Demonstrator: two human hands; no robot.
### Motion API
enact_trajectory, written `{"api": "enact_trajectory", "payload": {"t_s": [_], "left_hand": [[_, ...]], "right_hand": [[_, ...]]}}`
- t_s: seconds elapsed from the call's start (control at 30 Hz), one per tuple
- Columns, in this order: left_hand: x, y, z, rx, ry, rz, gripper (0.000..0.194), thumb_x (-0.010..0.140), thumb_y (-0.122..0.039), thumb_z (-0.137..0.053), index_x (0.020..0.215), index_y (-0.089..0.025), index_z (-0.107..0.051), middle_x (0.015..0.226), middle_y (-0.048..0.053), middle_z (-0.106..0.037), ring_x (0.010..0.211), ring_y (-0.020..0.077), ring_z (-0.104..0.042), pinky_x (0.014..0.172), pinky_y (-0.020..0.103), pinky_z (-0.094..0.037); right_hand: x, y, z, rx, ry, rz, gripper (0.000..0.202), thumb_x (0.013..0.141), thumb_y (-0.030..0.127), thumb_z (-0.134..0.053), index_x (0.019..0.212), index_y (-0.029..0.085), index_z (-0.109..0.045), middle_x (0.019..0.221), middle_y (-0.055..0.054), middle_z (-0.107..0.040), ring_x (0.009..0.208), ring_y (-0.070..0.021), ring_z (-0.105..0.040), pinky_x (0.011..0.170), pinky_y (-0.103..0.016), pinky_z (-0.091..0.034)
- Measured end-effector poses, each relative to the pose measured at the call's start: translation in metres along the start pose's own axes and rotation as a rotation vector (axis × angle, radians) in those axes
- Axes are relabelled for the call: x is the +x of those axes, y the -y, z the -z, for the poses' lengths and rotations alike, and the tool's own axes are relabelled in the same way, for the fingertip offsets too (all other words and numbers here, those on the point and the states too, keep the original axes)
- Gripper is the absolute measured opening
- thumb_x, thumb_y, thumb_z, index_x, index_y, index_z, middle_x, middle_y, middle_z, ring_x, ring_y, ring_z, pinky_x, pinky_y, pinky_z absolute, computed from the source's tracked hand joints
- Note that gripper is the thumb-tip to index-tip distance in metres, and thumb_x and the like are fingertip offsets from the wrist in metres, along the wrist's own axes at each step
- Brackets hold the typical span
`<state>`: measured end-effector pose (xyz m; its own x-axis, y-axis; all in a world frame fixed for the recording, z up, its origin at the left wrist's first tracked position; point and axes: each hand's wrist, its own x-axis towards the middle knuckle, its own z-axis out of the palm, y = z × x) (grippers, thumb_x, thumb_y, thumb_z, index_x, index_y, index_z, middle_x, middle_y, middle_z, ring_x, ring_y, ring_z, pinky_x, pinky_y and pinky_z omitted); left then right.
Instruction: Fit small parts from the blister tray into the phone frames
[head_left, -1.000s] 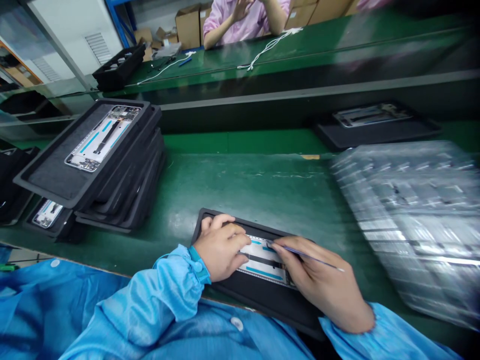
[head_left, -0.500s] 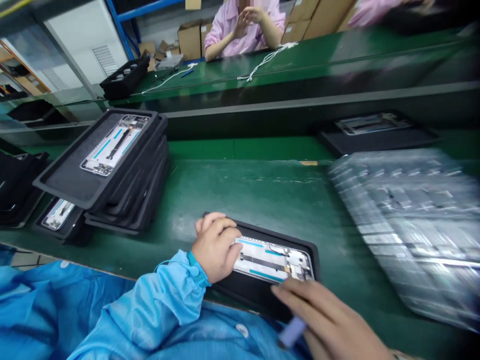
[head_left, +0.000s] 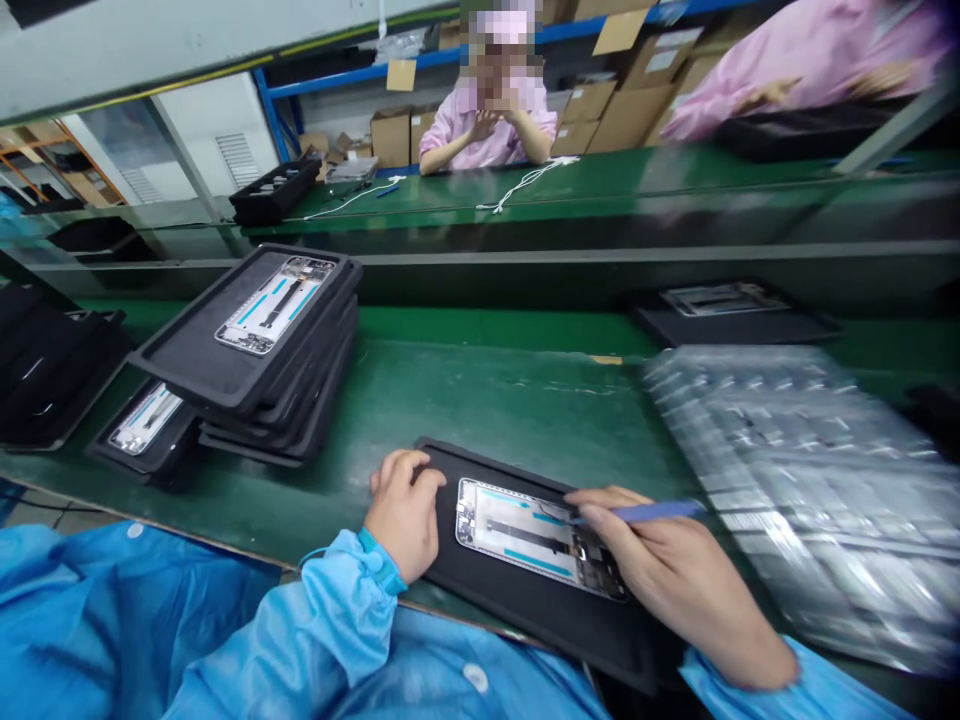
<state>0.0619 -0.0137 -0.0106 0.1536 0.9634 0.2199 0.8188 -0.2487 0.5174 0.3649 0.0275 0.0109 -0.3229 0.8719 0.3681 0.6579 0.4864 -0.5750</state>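
A phone mid-frame [head_left: 517, 545], silver with blue strips and a dark flex cable, lies in a black tray [head_left: 480, 590] near the bench's front edge. My left hand [head_left: 403, 515] grips the tray's left end, its fingers curled at the rim. Over the phone's right end is my right hand [head_left: 667, 570], closed on a slim blue plastic pry stick [head_left: 660, 511]. The stick's tip points down toward the phone's upper right part; whether it touches is hidden by my fingers.
Stacked black trays [head_left: 277, 370], the top one bearing a phone frame [head_left: 277, 305], stand at left. Clear plastic blister trays [head_left: 795, 480] lie at right. Behind them is another tray [head_left: 735, 325]. Two people in pink sit across the green bench [head_left: 480, 385].
My left hand has slid off the phone to the tray's left end. My right hand has moved up over the phone, and the stick has swung up from below it. The view has tilted up.
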Motion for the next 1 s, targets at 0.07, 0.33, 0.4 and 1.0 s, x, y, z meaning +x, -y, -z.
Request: {"api": "enact_trajectory", "payload": {"t_s": [0.07,0.33,0.4,1.0], "left_hand": [[-0.001,0.003,-0.002,0.002,0.02,0.016,0.044,0.082,0.0,-0.054,0.117,-0.024,-0.068,0.14,0.012,-0.059,0.134,0.032,-0.052,0.109,0.057,-0.05],[-0.001,0.006,-0.003,-0.005,0.046,0.024,0.049,0.077,0.003,-0.052,0.114,-0.024,-0.07,0.141,0.013,-0.059,0.133,0.033,-0.051,0.108,0.058,-0.049],[-0.001,0.005,-0.003,-0.005,0.047,0.025,0.049,0.076,0.003,-0.052,0.113,-0.024,-0.071,0.141,0.013,-0.059,0.133,0.0332,-0.051,0.108,0.059,-0.049],[0.0,0.01,-0.01,-0.144,-0.033,0.038,0.051,0.071,0.008,-0.05,0.106,-0.023,-0.069,0.135,0.011,-0.056,0.131,0.0305,-0.053,0.114,0.056,-0.048]], "right_hand": [[-0.005,-0.003,-0.009,0.035,0.011,-0.11,0.037,0.106,0.05,-0.053,0.095,0.024,-0.077,0.092,-0.004,-0.08,0.082,-0.0209,-0.077,0.074,-0.031,-0.06],[-0.008,-0.002,-0.015,0.021,0.016,-0.235,0.043,0.104,0.057,-0.051,0.085,0.024,-0.071,0.085,-0.004,-0.076,0.07,-0.0193,-0.072,0.067,-0.03,-0.054],[-0.008,-0.002,-0.016,-0.003,0.022,-0.206,0.042,0.105,0.055,-0.05,0.087,0.025,-0.072,0.086,-0.004,-0.077,0.073,-0.02,-0.073,0.069,-0.031,-0.054],[-0.07,0.051,-0.012,-0.288,0.127,0.383,0.032,0.095,0.03,-0.061,0.126,0.029,-0.072,0.115,-0.007,-0.079,0.096,-0.021,-0.078,0.081,-0.03,-0.064]]}}
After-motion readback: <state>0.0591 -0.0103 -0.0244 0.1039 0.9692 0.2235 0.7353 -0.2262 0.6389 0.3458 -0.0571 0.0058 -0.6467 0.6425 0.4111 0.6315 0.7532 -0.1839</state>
